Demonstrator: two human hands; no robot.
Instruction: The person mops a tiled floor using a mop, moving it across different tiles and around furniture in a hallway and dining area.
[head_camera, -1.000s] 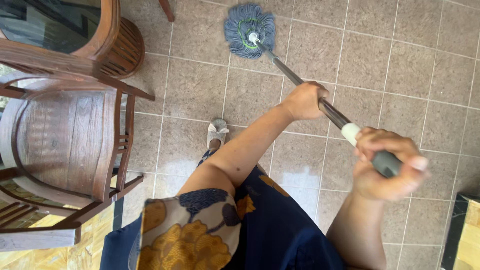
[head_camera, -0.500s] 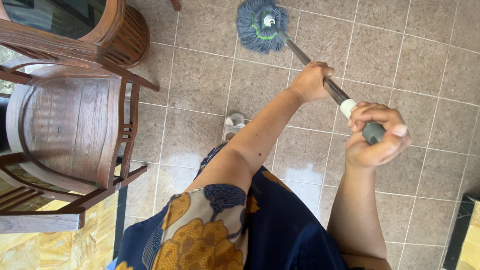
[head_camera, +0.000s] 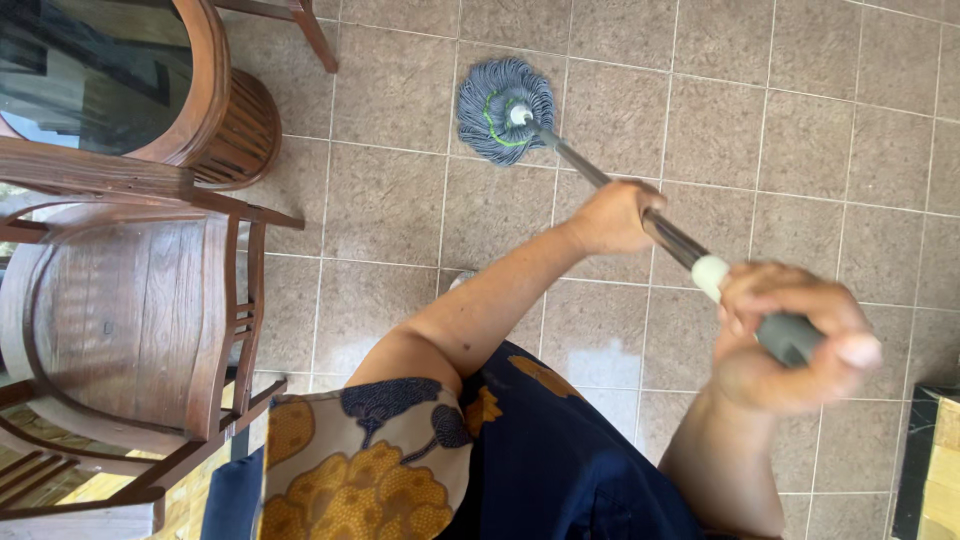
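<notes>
A mop with a round blue-grey string head (head_camera: 505, 110) rests on the tiled floor (head_camera: 800, 130) ahead of me. Its metal handle (head_camera: 580, 160) slants back toward me. My left hand (head_camera: 612, 217) grips the metal shaft midway. My right hand (head_camera: 785, 335) is wrapped around the grey grip at the handle's top end, just behind a white collar (head_camera: 708, 274). My blue and yellow flowered clothing (head_camera: 450, 460) fills the lower middle.
A wooden armchair (head_camera: 130, 320) stands at the left. Behind it is a round wooden table with a dark glass top (head_camera: 120, 80). A dark-edged yellow stone slab (head_camera: 935, 460) sits at the lower right corner.
The mop head was pushed farther away and to the right, then drawn back toward me. Both hands moved with the handle. My foot has slipped out of sight under my arm.
</notes>
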